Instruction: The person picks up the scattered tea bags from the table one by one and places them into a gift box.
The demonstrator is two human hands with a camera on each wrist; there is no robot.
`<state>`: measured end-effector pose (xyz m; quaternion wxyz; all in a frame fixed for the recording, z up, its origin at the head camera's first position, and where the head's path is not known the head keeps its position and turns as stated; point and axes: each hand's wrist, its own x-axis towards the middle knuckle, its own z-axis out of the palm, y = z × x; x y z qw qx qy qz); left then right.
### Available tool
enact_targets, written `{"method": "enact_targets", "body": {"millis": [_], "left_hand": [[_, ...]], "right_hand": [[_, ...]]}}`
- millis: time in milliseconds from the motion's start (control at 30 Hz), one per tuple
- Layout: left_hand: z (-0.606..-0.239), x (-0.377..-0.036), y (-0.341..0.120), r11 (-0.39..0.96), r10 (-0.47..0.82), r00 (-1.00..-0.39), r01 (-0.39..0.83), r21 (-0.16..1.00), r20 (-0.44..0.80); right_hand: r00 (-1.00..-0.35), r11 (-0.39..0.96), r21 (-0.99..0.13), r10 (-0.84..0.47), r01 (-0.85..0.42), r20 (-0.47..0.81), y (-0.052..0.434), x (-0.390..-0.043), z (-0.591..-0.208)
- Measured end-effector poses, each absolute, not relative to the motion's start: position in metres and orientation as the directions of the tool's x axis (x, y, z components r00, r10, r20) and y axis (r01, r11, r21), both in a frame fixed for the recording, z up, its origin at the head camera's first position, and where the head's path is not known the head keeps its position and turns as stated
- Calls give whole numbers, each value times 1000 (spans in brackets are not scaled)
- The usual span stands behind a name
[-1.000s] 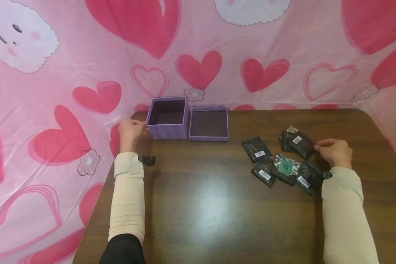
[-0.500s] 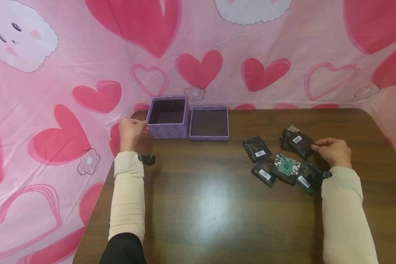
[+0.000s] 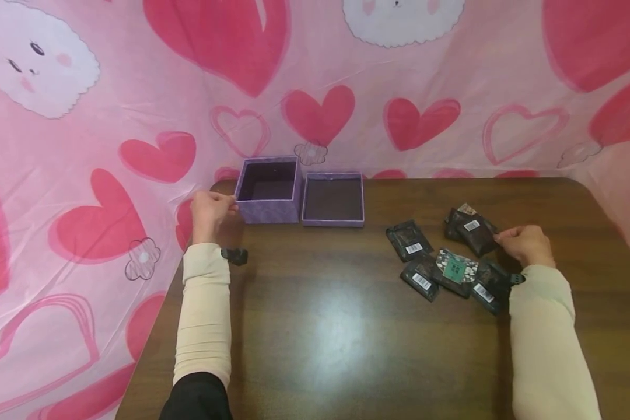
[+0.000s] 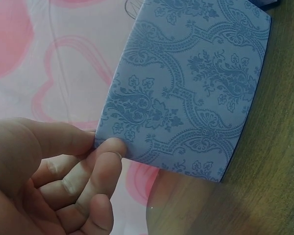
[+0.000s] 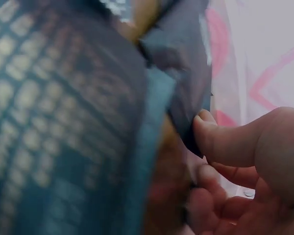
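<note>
1. The left hand (image 3: 208,211) pinches the near left corner of the open purple box (image 3: 269,189) at the tabletop's (image 3: 325,326) far left.
2. The right hand (image 3: 525,245) closes its grip on a dark packet (image 3: 474,231), topmost of the packet cluster at right.
3. The lid (image 3: 333,199) lies just beside the box.

a play-like corner at home: pink heart cloth (image 3: 399,87) hangs all around a brown wooden table (image 3: 346,326).

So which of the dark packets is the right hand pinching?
The rearmost packet, white barcode label up, stacked on another; the right hand pinches its right edge. The other packets lie untouched nearer the person.
</note>
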<state>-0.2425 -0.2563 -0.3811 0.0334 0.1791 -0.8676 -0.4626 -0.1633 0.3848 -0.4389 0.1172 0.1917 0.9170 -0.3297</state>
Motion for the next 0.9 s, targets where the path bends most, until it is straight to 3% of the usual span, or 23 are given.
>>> {"method": "enact_targets", "body": {"millis": [533,900], "left_hand": [[-382,-247,-254,542,-356,-931,-280,793,-85],[-382,-245,-254,577,-350,-935,-264,773,-58]], "right_hand": [[-922,524,-758,231,388,-312,388,-160,-422],[-886,466,-777,391,424,-249,376,-154,-403]]}}
